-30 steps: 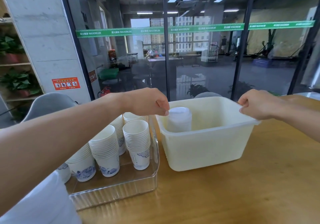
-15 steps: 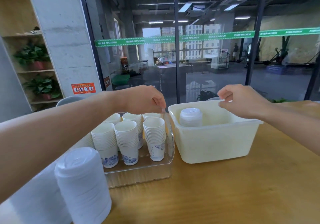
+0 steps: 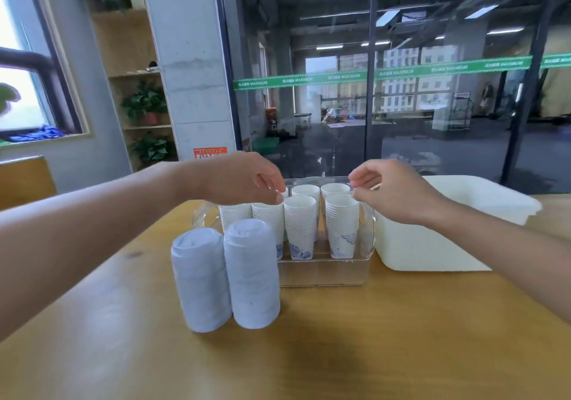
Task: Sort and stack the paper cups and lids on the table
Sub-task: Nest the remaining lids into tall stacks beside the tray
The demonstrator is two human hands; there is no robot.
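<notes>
**Both hands over the cup tray**

Clear tray (image 3: 324, 271) sits mid-table, its cup stacks (image 3: 301, 226) upright directly below both hands. Left hand (image 3: 244, 180) is over the left stacks, right hand (image 3: 394, 192) at the right rim; both loosely curled, holding nothing. Lid stacks (image 3: 251, 273) stand nearer, left.

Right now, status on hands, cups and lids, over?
Left hand and right hand loosely curled above cup stacks in clear tray, holding nothing visible. Two lid stacks upright beside tray. White bin right; nothing blocking.
</notes>
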